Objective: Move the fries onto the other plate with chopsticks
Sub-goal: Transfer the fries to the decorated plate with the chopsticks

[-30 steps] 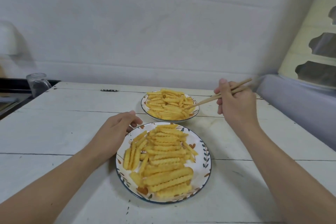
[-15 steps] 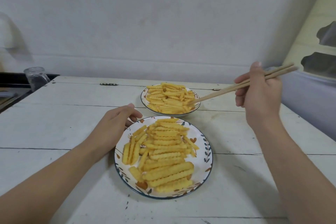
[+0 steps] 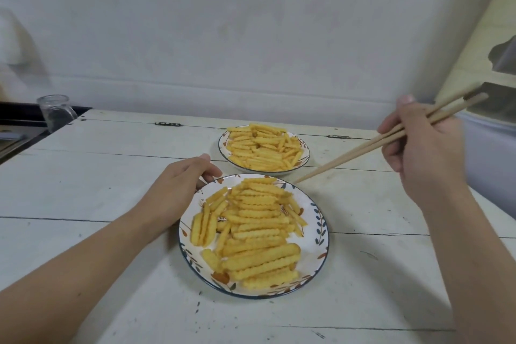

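Note:
Two leaf-patterned plates of crinkle-cut fries stand on the white wooden table. The near plate (image 3: 318,220) carries a big heap of fries (image 3: 252,229). The far plate (image 3: 223,145) behind it holds thinner fries (image 3: 264,148). My left hand (image 3: 181,187) grips the near plate's upper left rim. My right hand (image 3: 421,148) holds a pair of wooden chopsticks (image 3: 371,145) up at the right. Their tips hang in the gap between the two plates, near the near plate's far rim, and carry no fry.
A clear glass jar (image 3: 55,113) stands at the table's far left corner beside a dark counter. A small metal hinge (image 3: 167,124) lies near the back edge. A grey cushioned seat (image 3: 491,153) borders the table on the right. A white wall runs behind.
My right hand has drawn back to the right and risen. The chopstick tips have left the far plate's fries and now hang between the plates. My left hand stays on the near plate.

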Available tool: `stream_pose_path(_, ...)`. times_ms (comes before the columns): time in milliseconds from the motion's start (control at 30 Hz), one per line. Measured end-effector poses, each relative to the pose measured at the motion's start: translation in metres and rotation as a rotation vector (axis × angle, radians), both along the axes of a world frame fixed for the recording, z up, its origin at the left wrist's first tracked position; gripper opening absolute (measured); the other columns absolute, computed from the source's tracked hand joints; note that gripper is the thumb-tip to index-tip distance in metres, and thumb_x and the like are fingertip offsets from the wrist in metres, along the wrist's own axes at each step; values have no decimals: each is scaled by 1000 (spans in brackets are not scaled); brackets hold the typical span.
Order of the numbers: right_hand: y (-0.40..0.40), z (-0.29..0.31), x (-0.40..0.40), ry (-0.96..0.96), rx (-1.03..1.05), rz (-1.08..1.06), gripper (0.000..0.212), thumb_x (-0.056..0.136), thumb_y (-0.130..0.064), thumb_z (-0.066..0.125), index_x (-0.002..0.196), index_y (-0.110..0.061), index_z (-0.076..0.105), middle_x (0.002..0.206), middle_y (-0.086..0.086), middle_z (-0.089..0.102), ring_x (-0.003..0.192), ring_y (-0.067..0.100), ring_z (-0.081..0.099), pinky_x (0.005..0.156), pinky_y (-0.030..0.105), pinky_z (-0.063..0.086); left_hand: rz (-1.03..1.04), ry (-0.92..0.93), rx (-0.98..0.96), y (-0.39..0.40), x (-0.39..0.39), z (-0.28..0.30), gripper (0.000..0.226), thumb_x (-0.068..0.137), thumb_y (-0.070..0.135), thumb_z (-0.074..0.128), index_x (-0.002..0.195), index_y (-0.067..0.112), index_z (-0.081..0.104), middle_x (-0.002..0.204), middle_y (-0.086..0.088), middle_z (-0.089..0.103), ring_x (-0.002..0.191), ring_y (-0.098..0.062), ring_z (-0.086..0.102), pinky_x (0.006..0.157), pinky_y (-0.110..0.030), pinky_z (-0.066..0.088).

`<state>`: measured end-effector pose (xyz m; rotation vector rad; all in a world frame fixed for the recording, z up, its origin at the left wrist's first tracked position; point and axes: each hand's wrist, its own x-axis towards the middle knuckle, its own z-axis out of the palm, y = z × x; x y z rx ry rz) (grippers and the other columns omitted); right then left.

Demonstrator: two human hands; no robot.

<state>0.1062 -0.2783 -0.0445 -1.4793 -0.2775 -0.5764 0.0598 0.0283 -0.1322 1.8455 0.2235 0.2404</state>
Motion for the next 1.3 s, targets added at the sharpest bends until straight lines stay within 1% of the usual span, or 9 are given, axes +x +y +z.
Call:
stream_pose_path(100,0,-9,8,-11,70,-103,52,105,-36,49,57,-20,63,57,4,53,42,12,41,37,21,30,1,-1,11,1,1,-2,47,108,42,43,88,21,80,104,1,72,77,-19,66,77,-36,52)
stream_pose_path(200,9,-27,15,33,-24,-98,47,106,-39,47,71,-12,65,56,-1,54,44,14,46,40,21,37,-2,-12,11,0,1,-1,48,108,42,42,87,21,80,103,-4,71,76,-18,65,78,-35,52)
stream_pose_path(500,29,-46,22,101,-129,-35,44,105,-35,50,76,-8,68,61,12,53,43,20,49,41,23,40,-8,-12,12,1,0,-1,48,108,43,42,87,22,80,103,-4,71,76,-18,67,76,-35,52)
stream_pose_path(700,23,-40,21,111,-78,-83,51,106,-42,45,73,-9,67,56,9,54,40,19,50,40,20,38,-8,-10,12,0,0,0,50,108,46,42,88,20,79,97,-9,73,73,-17,66,70,-32,51)
stream_pose_path(833,14,-27,19,109,60,-152,55,107,-42,42,69,-8,64,49,5,51,36,20,46,38,19,34,-9,-4,15,0,1,-1,51,108,47,42,86,21,80,95,-7,74,75,-19,67,71,-33,52)
stream_pose_path(933,4,-16,17,101,145,-106,58,106,-43,43,63,-10,63,47,5,49,37,21,41,39,21,32,-8,-1,22,1,1,-1,50,107,47,42,86,22,80,96,-5,73,76,-19,66,71,-33,52)
stream_pose_path(1033,-3,-12,17,80,100,-57,63,105,-43,44,50,-18,64,53,5,52,39,20,40,40,24,29,-6,1,25,0,1,-1,51,107,48,42,88,21,80,98,-7,73,77,-20,66,72,-34,51)
stream_pose_path(1133,-9,-9,16,93,45,-17,64,105,-43,44,48,-20,64,59,9,52,38,19,38,40,27,25,-3,6,40,0,1,0,51,108,48,41,87,21,80,96,-7,74,80,-22,67,73,-35,52)
stream_pose_path(1300,-16,-5,13,108,-62,49,65,107,-39,42,50,-16,62,43,7,43,32,20,33,36,22,24,-11,3,33,0,0,0,51,108,47,42,89,19,80,99,-9,73,78,-20,65,74,-34,51)
